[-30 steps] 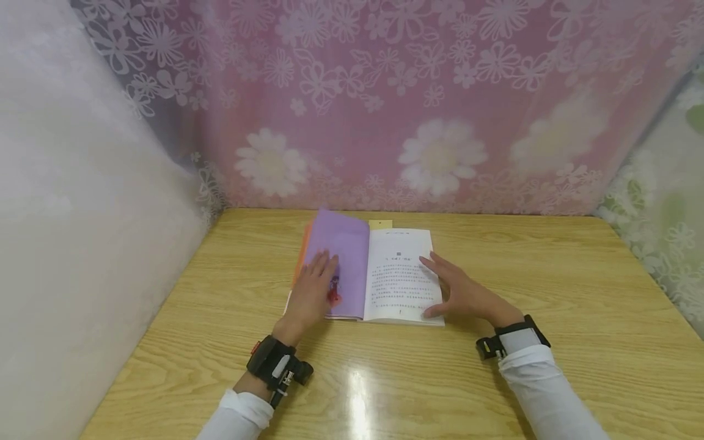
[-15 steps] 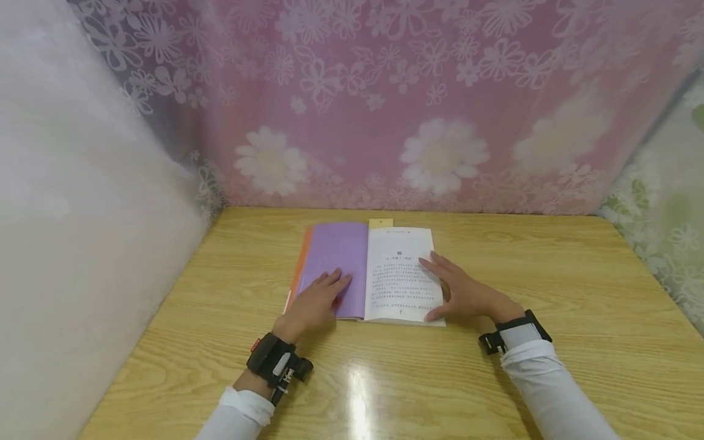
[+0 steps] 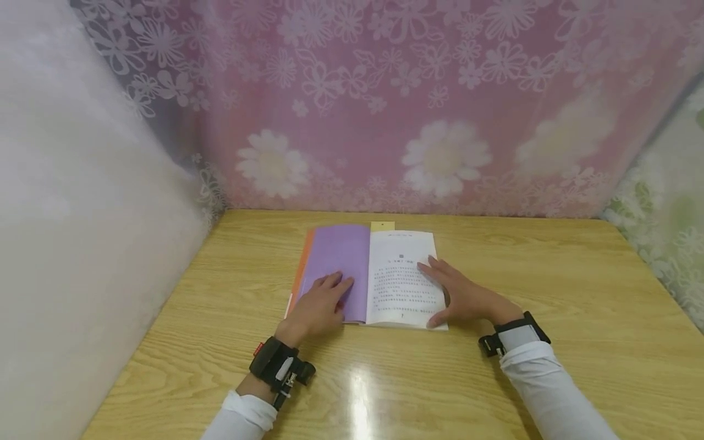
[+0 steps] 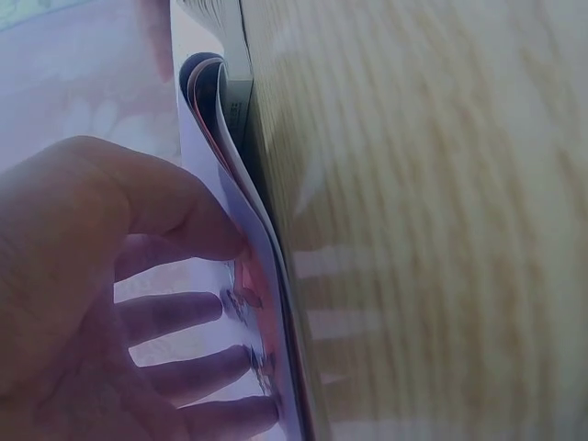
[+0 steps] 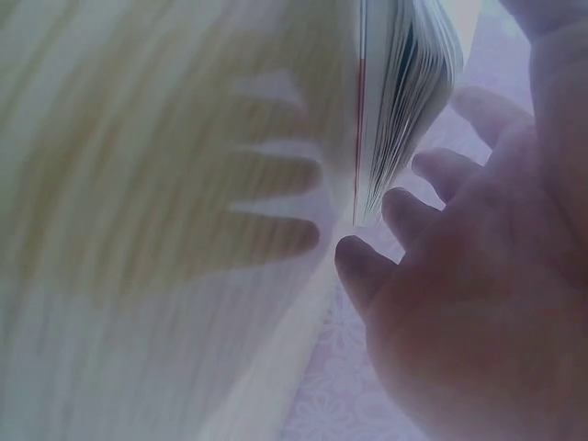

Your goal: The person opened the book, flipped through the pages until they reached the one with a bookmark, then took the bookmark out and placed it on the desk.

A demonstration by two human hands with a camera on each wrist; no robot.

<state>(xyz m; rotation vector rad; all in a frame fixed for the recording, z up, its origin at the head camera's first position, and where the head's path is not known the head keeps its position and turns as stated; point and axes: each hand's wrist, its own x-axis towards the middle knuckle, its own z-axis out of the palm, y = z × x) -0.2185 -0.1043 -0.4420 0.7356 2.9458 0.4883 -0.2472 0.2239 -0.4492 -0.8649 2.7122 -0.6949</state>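
Note:
A paperback book lies spread on the table, with a purple leaf (image 3: 338,247) on the left and a white printed page (image 3: 398,284) on the right. An orange strip (image 3: 301,263) shows beyond the purple leaf's left edge. My left hand (image 3: 316,305) rests on the lower part of that leaf; in the left wrist view its fairly straight fingers (image 4: 179,317) touch a printed picture there. At the outer edge of the white page, my right hand (image 3: 467,296) lies with fingers and thumb spread. Page edges (image 5: 400,110) appear beside its fingertips in the right wrist view.
A yellow tab (image 3: 383,226) sticks out behind the book's top edge. The wood-grain table (image 3: 429,379) extends around the book. Behind it hangs a pink floral curtain (image 3: 352,140), with a pale sheet (image 3: 110,201) at the left. Both wrists wear black camera straps.
The purple leaf's raised far corner has come down, so the leaf lies flatter. My left hand has slid toward the book's near edge. My right hand has barely moved.

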